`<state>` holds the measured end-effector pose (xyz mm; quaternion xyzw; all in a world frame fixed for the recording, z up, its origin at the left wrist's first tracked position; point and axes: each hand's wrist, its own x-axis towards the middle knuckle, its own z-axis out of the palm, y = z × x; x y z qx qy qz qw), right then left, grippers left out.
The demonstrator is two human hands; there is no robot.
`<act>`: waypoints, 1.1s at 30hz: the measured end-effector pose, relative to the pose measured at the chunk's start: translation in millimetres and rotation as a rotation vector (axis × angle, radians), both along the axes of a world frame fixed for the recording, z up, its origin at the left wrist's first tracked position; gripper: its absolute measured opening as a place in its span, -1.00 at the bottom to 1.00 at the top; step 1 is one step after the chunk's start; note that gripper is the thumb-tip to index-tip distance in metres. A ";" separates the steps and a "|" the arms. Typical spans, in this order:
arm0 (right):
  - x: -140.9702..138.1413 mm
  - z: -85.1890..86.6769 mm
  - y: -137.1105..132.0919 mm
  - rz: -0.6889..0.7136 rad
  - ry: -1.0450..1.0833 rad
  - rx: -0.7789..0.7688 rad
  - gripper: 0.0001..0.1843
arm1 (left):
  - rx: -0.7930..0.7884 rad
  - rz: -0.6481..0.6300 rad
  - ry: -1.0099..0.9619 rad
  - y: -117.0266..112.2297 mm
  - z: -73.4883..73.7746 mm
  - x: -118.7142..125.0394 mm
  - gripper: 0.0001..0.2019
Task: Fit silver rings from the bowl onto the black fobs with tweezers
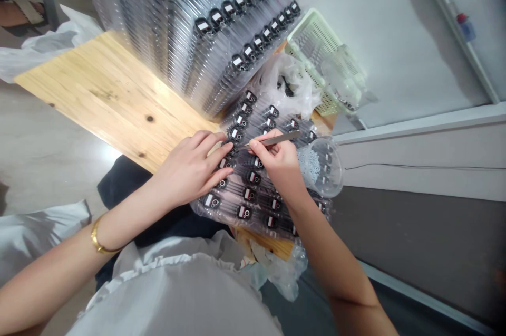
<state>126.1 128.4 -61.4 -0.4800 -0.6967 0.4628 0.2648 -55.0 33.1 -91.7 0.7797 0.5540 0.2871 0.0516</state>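
Observation:
In the head view a clear plastic tray (pixel 233 213) holds rows of small black parts with white labels and a ring on each. My right hand (pixel 280 159) pinches a pair of metal tweezers (pixel 281 138), whose tips point left at a black part (pixel 236 134) in the left-hand rows. Beside those tips, my left hand (pixel 197 164) lies with its fingers stretched out over the tray's left edge, fingertips at the parts. On the tray's right side stands a clear round cup (pixel 332 180) with many tiny pale-blue pieces (pixel 309 163). What the tweezer tips grip is too small to tell.
Tall stacks of filled clear trays (pixel 190 46) rise behind on the wooden table (pixel 118 98). A pale green basket (pixel 312 25) and a crumpled plastic bag (pixel 276 75) stand at the back right. The wall (pixel 379 51) closes off the right side.

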 end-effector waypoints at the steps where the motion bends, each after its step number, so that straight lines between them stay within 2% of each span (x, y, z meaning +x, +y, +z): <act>1: 0.1 0.3 0.0 -0.001 -0.002 -0.002 -0.83 | -0.006 0.001 0.001 -0.1 -0.2 0.3 -0.53; 11: -0.9 0.6 0.7 0.009 0.063 -0.023 -0.84 | 0.004 -0.003 0.006 0.1 0.0 1.6 -0.54; 17: 3.1 3.1 1.8 -0.031 0.107 -0.054 -0.84 | 0.097 0.056 -0.053 2.7 0.5 1.6 -0.75; 20: 4.8 11.8 -0.5 -0.049 0.127 -0.076 -0.86 | 0.162 0.068 -0.138 3.7 3.3 3.0 -0.79; 25: 6.5 27.7 -11.8 -0.030 0.188 -0.084 -0.85 | 0.190 0.008 -0.311 -0.8 11.9 8.3 -0.82; 31: 17.6 28.0 -24.1 -0.013 0.119 -0.056 -0.78 | 0.133 -0.018 -0.425 -8.5 20.1 12.0 -0.86; 33: 19.8 29.0 -28.3 -0.026 0.117 -0.039 -0.79 | 0.081 -0.001 -0.537 -11.6 23.5 13.4 -0.88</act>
